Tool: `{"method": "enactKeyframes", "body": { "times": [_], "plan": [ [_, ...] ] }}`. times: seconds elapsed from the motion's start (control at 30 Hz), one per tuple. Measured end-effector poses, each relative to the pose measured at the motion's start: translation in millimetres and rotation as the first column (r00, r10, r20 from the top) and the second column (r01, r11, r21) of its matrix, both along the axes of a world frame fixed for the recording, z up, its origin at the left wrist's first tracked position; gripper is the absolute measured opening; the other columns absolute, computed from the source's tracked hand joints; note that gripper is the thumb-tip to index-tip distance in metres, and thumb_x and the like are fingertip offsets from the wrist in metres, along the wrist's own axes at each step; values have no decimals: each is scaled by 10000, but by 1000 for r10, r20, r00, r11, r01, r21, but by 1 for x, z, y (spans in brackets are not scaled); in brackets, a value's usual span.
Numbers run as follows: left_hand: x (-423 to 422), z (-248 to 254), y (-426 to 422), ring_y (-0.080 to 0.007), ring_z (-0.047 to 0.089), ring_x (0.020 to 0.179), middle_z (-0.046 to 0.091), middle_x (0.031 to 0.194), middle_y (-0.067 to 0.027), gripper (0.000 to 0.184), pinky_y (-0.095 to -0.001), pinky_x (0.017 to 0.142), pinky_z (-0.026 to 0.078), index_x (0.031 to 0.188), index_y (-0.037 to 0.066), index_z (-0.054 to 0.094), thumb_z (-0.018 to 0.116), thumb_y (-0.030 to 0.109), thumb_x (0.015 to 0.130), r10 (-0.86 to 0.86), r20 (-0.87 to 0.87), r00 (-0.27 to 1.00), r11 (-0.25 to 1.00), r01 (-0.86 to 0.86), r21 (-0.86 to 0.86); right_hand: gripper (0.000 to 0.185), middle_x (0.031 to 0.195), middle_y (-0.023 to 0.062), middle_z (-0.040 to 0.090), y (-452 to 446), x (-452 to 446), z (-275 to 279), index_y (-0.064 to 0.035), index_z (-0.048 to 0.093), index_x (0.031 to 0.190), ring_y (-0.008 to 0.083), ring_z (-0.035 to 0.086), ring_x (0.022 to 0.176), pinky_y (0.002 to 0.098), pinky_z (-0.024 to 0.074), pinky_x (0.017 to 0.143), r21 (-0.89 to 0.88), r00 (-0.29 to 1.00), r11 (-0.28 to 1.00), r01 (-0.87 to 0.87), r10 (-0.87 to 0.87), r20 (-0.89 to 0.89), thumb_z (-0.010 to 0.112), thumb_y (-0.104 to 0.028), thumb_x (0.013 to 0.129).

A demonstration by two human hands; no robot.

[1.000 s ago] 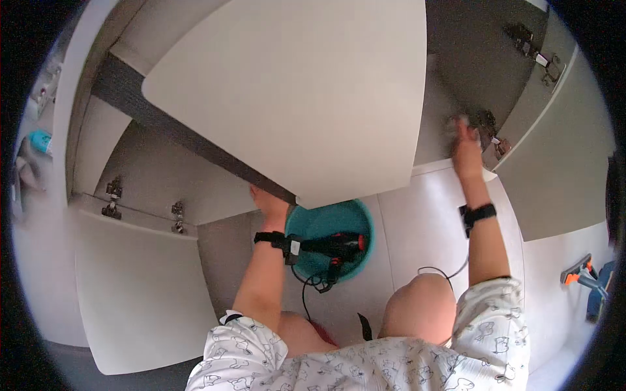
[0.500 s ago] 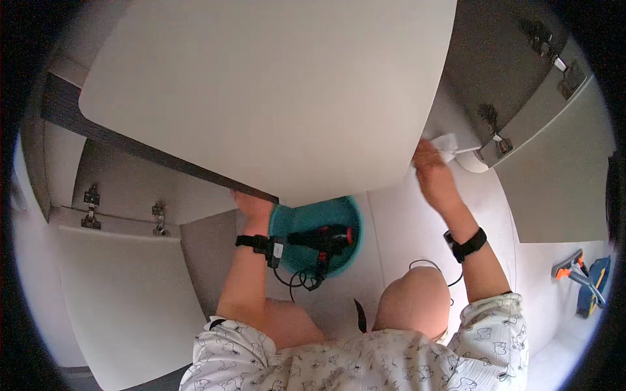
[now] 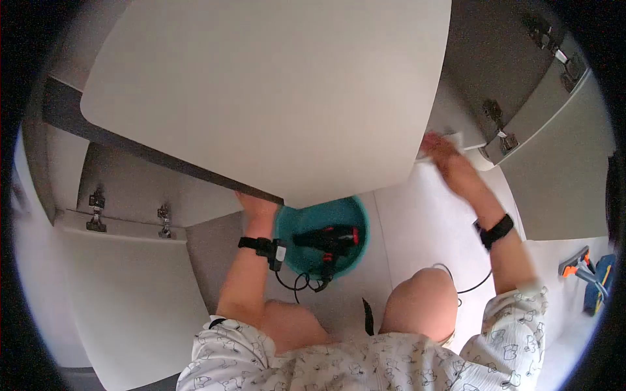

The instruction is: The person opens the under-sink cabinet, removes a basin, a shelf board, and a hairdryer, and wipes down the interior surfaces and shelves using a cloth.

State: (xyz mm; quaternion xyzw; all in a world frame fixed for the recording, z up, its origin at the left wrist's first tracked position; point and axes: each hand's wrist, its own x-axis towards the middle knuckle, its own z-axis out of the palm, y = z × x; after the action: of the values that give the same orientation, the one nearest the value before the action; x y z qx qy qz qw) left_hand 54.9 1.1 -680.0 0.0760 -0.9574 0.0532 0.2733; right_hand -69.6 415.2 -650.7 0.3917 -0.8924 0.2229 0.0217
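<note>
A large pale panel (image 3: 274, 98), apparently a cabinet door or board, fills the upper middle. At its lower left edge is my left hand (image 3: 259, 207), whose fingers are hidden behind the panel. My right hand (image 3: 446, 155), smeared by motion, is by the panel's right edge at the open cabinet. It is closed on a white cloth or tissue (image 3: 458, 139), only partly visible. Below the panel, close to my left hand, stands a teal basin (image 3: 363, 225) with a black and red hair dryer (image 3: 326, 240) inside.
Open cabinet doors hang at the left (image 3: 137, 306) and right (image 3: 561, 189), on metal hinges. A squeegee-like tool (image 3: 575, 264) with orange parts and a blue object (image 3: 598, 293) lie at the far right. Thin cables hang near my wrists. My knee (image 3: 420, 303) is below the basin's right side.
My right hand has shifted slightly right and down with the white cloth, its forearm swinging right. The left hand stays at the panel edge. The whole view has shifted a little.
</note>
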Motion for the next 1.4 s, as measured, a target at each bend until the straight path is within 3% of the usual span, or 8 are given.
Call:
{"method": "enactKeyframes", "body": {
  "times": [0.13, 0.2, 0.37, 0.53, 0.73, 0.93, 1.13, 1.4],
  "plan": [
    [1, 23, 23, -314, 377, 1160, 410, 1252, -160, 594, -498, 909, 292, 1270, 87, 375, 475, 457, 816, 66, 47, 997, 989, -71, 132, 427, 1288, 194, 398, 15, -72, 2, -24, 398, 1251, 310, 359, 1212, 353, 259, 1036, -62, 872, 880, 470, -452, 190, 381, -26, 824],
    [3, 36, 37, -317, 377, 1161, 416, 1247, -158, 592, -500, 910, 291, 1266, 85, 379, 475, 456, 816, 198, 162, 967, 953, -228, 197, 420, 1318, 193, 359, -15, -79, -15, -27, 384, 1265, 300, 337, 1227, 353, 242, 1044, 257, 933, 899, 355, -326, -149, 372, -58, 847],
    [2, 12, 11, -316, 385, 1154, 428, 1240, -146, 587, -517, 894, 288, 1259, 84, 386, 467, 459, 815, -62, 19, 998, 989, 58, 139, 404, 1277, 171, 420, -31, -34, -9, -20, 393, 1251, 294, 384, 1197, 362, 297, 1015, -82, 998, 995, -54, 51, -46, 387, -92, 854],
    [1, 0, 7, -307, 385, 1158, 431, 1241, -137, 579, -528, 894, 277, 1255, 86, 392, 470, 452, 812, 45, 54, 998, 998, -48, 52, 448, 1387, 118, 273, -15, -89, 39, -72, 279, 1335, 236, 257, 1282, 323, 206, 1064, 307, 839, 837, 454, -517, 169, 344, -139, 897],
    [4, 19, 22, -314, 386, 1158, 434, 1231, -154, 572, -507, 904, 284, 1252, 75, 394, 478, 434, 815, 59, 112, 992, 993, -70, 92, 461, 1343, 152, 341, -40, -37, -8, -46, 386, 1264, 323, 314, 1236, 385, 226, 1051, 10, 997, 998, -60, 60, -46, 397, -30, 803],
    [8, 8, 10, -333, 417, 1121, 458, 1206, -157, 572, -504, 889, 305, 1240, 56, 407, 514, 407, 802, -26, -5, 1000, 999, 26, -33, 450, 1350, 181, 310, -16, -130, 0, -43, 362, 1279, 325, 283, 1251, 381, 228, 1052, 156, 891, 878, 453, -453, -40, 391, -137, 840],
    [8, 32, 37, -334, 437, 1095, 480, 1179, -159, 504, -502, 857, 333, 1180, 50, 470, 513, 387, 808, 170, 147, 974, 978, -185, 95, 474, 1310, 188, 367, -58, -68, -22, -15, 333, 1282, 304, 341, 1223, 384, 254, 1032, -65, 995, 998, 20, -27, -98, 398, -229, 865],
    [2, 8, 20, -319, 431, 1106, 476, 1188, -149, 502, -472, 886, 320, 1203, 55, 447, 494, 377, 820, 74, -29, 997, 996, -73, 50, 400, 1288, 173, 406, -42, -129, -7, -35, 424, 1233, 302, 370, 1204, 424, 244, 1034, 2, 983, 983, 184, -184, 22, 412, -132, 845]
  ]
}}
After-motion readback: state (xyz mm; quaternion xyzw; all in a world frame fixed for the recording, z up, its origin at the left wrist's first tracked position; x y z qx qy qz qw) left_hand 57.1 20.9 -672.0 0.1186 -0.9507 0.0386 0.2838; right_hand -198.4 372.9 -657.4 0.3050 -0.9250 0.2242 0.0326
